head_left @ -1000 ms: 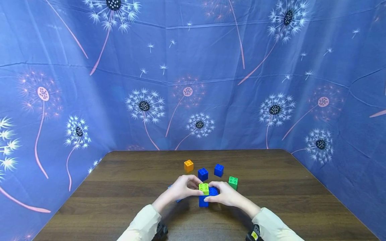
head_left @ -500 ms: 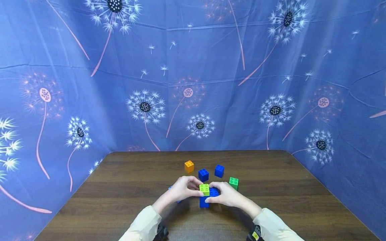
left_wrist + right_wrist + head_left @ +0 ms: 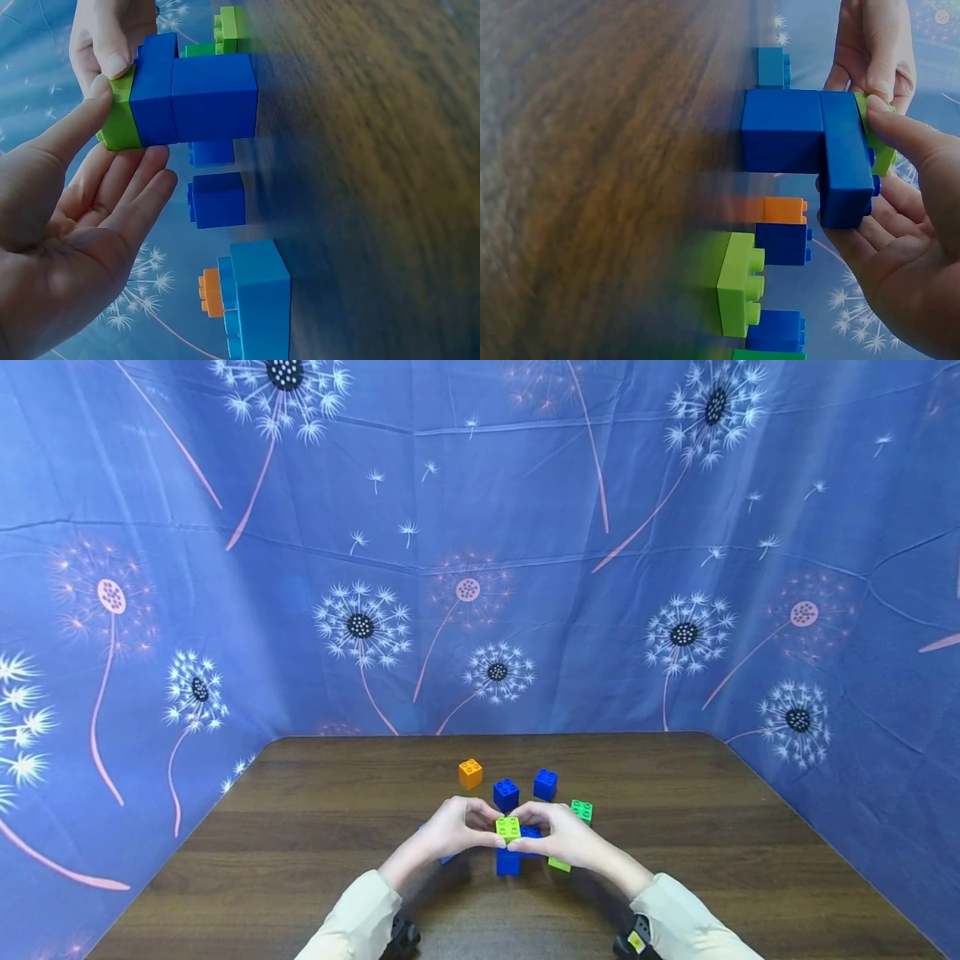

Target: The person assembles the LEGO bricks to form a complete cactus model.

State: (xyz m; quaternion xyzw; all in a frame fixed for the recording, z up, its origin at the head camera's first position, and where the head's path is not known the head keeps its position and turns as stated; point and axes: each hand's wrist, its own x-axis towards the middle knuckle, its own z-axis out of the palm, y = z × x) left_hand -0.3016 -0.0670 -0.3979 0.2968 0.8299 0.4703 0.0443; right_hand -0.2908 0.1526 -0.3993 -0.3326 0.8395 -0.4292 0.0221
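A stack stands in front of me: a blue block at the bottom, a flatter, longer blue brick across it, overhanging to the right, and a small lime brick on top. My left hand pinches the lime brick from the left, its thumb on the near side. From the right, my right hand pinches the same lime brick, thumb beside the left thumb. In the right wrist view, the right fingers pass behind the blue overhang. Fingertips on the far side are partly hidden.
Behind the stack are two blue blocks and an orange block. A green block and another lime brick lie right. A light blue brick lies left, mostly under my left hand in the head view.
My right hand has shifted up and left, from the blue brick's overhang to the lime brick on top. The lime brick on the table now shows below it. My left hand keeps its place.
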